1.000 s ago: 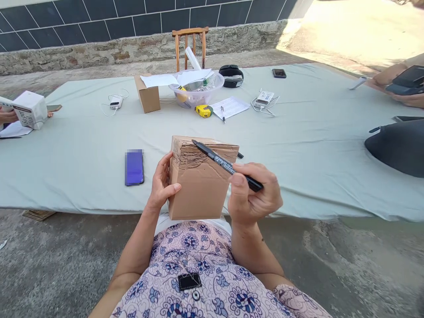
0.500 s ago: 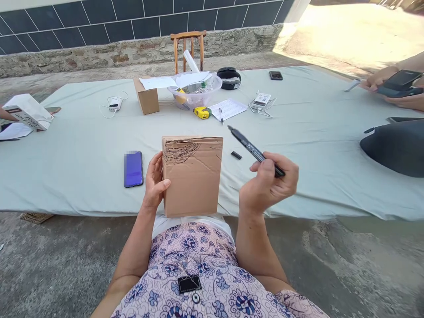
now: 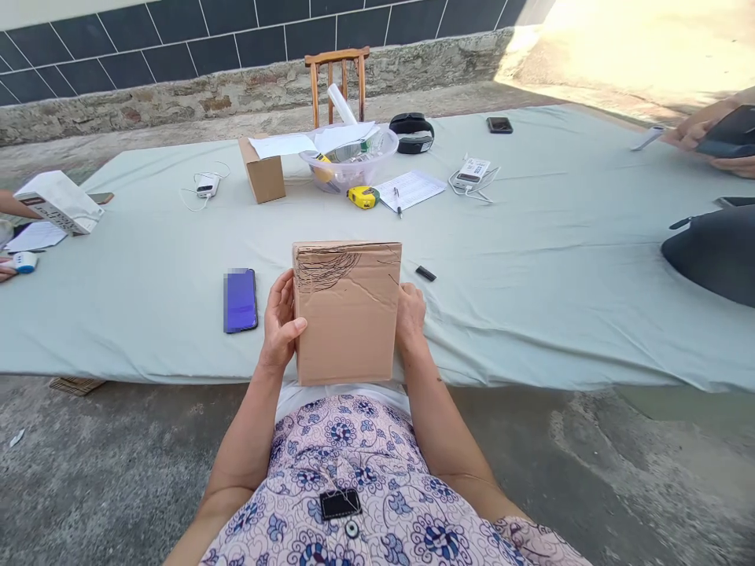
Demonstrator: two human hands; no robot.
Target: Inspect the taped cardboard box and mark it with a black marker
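Note:
A brown cardboard box (image 3: 348, 330) stands tilted in front of me at the table's front edge, its face toward me. Dense black scribbled lines cover its upper left corner, with a few strokes at the upper right. My left hand (image 3: 281, 322) grips the box's left side, thumb on the front face and fingers behind. At the right side, my right hand (image 3: 411, 316) is curled with its fingertips behind the box. The black marker it held a moment ago is hidden there. The marker's black cap (image 3: 425, 273) lies on the cloth to the right.
A phone (image 3: 240, 301) lies left of the box. Further back are a yellow tape measure (image 3: 362, 196), a pen on paper, a plastic basin (image 3: 354, 174), and a small carton (image 3: 263, 174). Other people's hands show at both table ends; a dark bag (image 3: 716, 255) sits right.
My right hand has moved left and down from beside the box to its right edge, taking the marker out of sight. My left hand keeps its hold on the box.

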